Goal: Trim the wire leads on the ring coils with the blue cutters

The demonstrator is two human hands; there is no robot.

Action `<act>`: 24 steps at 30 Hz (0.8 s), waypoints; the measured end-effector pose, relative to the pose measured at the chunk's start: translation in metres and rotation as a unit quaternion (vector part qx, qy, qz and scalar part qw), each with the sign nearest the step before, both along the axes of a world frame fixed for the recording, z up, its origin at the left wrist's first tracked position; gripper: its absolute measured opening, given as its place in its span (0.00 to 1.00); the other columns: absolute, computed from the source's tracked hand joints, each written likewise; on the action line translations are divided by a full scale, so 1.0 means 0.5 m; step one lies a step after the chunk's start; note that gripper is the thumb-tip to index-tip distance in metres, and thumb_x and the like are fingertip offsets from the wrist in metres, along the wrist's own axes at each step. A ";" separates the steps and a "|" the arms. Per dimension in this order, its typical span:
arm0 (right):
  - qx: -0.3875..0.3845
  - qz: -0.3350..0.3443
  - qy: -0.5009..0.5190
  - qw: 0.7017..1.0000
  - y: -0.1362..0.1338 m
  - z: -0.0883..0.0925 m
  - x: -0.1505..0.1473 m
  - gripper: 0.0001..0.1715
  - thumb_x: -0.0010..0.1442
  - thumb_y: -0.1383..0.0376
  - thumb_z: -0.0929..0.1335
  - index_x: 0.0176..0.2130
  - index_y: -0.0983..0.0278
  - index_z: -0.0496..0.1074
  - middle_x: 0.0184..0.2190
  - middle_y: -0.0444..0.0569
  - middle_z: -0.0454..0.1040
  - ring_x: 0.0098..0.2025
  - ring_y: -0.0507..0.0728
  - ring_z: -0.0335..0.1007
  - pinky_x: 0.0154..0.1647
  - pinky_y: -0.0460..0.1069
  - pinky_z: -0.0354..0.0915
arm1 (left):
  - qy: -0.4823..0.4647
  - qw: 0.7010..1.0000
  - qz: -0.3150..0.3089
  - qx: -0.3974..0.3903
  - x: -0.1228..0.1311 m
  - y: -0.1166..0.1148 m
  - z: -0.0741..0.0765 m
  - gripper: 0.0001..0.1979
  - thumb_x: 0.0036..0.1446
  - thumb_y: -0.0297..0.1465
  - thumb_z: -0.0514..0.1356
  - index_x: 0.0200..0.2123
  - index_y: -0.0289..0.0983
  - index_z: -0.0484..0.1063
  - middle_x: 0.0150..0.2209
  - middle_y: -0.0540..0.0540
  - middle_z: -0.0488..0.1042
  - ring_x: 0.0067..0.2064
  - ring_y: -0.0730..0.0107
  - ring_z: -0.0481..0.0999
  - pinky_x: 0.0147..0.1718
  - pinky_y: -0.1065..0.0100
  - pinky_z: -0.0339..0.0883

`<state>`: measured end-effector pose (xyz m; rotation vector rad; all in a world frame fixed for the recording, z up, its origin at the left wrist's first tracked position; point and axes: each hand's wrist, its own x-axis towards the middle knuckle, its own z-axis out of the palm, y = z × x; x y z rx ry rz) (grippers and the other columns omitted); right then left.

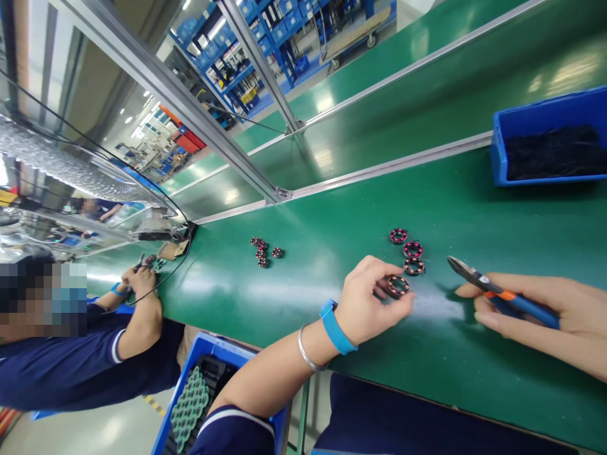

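My left hand (372,297), with a blue strap and a silver bangle at the wrist, grips a small ring-shaped coil part (398,286) between thumb and fingers, just over the green bench top. Three similar rings (413,249) lie in a short row right beyond it, their inner teeth showing red or copper. In my right hand (526,309) are side cutters (497,291) with blue and orange handles. Their jaws point up and left, apart from the rings, and look closed.
Several more rings (262,250) sit left on the bench (322,253). A blue bin (550,180) of dark strands stands at back right. A co-worker (137,284) works at the far left. Below the bench edge is a blue crate (215,344) with a green lattice piece (190,404).
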<state>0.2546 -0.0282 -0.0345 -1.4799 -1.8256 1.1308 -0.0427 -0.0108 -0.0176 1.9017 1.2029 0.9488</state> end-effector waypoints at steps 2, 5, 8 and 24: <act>-0.028 0.040 0.032 0.998 0.000 0.039 -0.036 0.34 0.59 0.28 0.74 0.36 0.53 0.82 0.32 0.49 0.86 0.29 0.64 0.82 0.29 0.55 0.81 | -0.080 0.995 -0.023 -0.046 0.030 -0.010 0.007 0.15 0.56 0.35 0.76 0.45 0.38 0.81 0.43 0.45 0.82 0.29 0.76 0.79 0.25 0.73 0.76; -0.017 0.013 0.068 0.997 0.002 0.070 -0.068 0.34 0.55 0.30 0.78 0.40 0.55 0.81 0.33 0.49 0.85 0.31 0.62 0.83 0.33 0.55 0.83 | -0.184 0.973 -0.048 -0.132 0.081 -0.008 0.010 0.18 0.55 0.39 0.79 0.40 0.38 0.77 0.36 0.49 0.79 0.26 0.78 0.75 0.24 0.75 0.72; 0.014 -0.028 0.086 0.996 0.007 0.069 -0.073 0.36 0.55 0.30 0.79 0.43 0.55 0.82 0.31 0.47 0.83 0.31 0.62 0.83 0.32 0.54 0.82 | -0.215 0.954 -0.065 -0.196 0.110 -0.004 0.008 0.24 0.51 0.41 0.83 0.37 0.39 0.73 0.28 0.55 0.74 0.26 0.78 0.73 0.25 0.75 0.70; -0.034 -0.012 0.060 0.998 0.044 0.068 -0.035 0.48 0.57 0.17 0.71 0.44 0.55 0.84 0.29 0.48 0.80 0.32 0.63 0.77 0.34 0.57 0.75 | -0.107 0.982 -0.053 -0.148 0.079 -0.021 0.016 0.32 0.50 0.49 0.86 0.45 0.39 0.76 0.33 0.51 0.81 0.31 0.71 0.82 0.31 0.70 0.82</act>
